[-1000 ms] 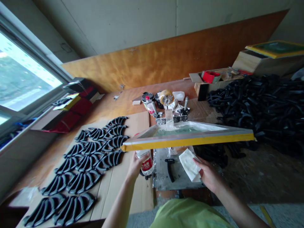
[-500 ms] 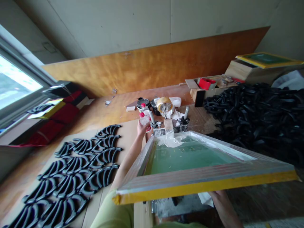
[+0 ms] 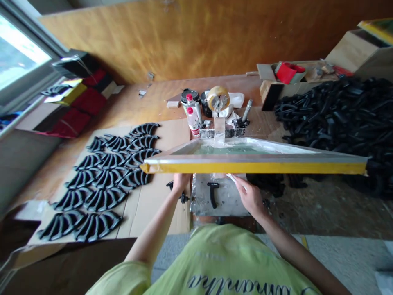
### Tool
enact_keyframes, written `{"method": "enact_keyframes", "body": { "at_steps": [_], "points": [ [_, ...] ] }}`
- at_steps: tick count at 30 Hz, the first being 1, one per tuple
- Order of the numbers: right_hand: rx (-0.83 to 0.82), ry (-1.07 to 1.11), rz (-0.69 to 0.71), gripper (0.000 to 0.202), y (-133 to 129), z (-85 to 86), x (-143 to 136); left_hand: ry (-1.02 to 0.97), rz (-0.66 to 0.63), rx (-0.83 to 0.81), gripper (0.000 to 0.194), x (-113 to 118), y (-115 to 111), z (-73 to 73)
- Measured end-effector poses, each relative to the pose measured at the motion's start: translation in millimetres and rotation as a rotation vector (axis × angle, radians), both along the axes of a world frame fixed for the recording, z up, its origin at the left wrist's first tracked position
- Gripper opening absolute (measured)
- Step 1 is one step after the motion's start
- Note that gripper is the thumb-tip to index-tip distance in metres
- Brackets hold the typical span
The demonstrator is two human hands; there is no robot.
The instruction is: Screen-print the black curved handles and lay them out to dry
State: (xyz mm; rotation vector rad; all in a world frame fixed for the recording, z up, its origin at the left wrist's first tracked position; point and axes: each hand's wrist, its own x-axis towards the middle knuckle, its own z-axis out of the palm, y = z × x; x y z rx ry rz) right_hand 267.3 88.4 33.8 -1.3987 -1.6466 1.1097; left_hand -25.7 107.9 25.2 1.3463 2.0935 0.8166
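Observation:
A silver-framed screen [image 3: 254, 159] with a yellow-taped front edge is raised on a clamp [image 3: 221, 133] over a grey metal plate [image 3: 199, 200]. One black curved handle [image 3: 213, 195] lies on that plate. My left hand [image 3: 181, 180] is at the plate's left side, its fingers hidden beneath the frame edge. My right hand [image 3: 249, 196] is under the frame at the right, closed on a white cloth [image 3: 232, 177]. Behind the frame's left corner, a clear bottle with a red cap [image 3: 192, 119] stands beside another red-capped bottle.
Rows of black handles [image 3: 106, 196] lie on cardboard [image 3: 141, 213] at the left. A large heap of black handles [image 3: 340, 119] fills the right. Tubs [image 3: 188, 97] and a tape roll [image 3: 217, 98] stand behind the clamp. Boxes [image 3: 76, 119] sit by the window.
My left hand has let go of the bottle and come back toward the plate. My right hand has moved forward and left with the white cloth. The view has tilted down.

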Motion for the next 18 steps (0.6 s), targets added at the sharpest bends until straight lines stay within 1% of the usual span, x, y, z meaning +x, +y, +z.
{"method": "enact_keyframes", "body": {
  "at_steps": [2,3,4,5,7,9,12,15,18],
  "points": [
    [0.132,-0.072,0.186,0.038,3,-4.0,-18,0.051,-0.094,-0.104,0.026,33,-52,-5.5],
    [0.200,-0.127,0.275,0.041,4,-7.1,-28,0.089,-0.133,-0.163,0.030,50,-71,-8.1],
    [0.265,-0.188,0.365,0.044,4,-11.1,-38,0.140,-0.154,-0.220,0.034,66,-85,-10.4],
    [0.325,-0.248,0.452,0.045,4,-15.7,-47,0.198,-0.155,-0.267,0.036,81,-94,-12.2],
    [0.419,-0.357,0.590,0.045,4,-26.2,-60,0.316,-0.131,-0.345,0.038,104,-100,-14.3],
    [0.478,-0.438,0.647,0.046,3,-36.0,-62,0.406,-0.111,-0.392,0.035,117,-97,-15.1],
    [0.507,-0.488,0.634,0.049,2,-44.4,-48,0.470,-0.101,-0.414,0.032,125,-94,-15.5],
    [0.500,-0.510,0.634,0.050,4,-44.8,-36,0.484,-0.106,-0.416,0.033,126,-95,-16.1],
    [0.507,-0.571,0.630,0.048,3,-43.1,-42,0.480,-0.106,-0.422,0.034,126,-97,-16.9]
  ]
}}
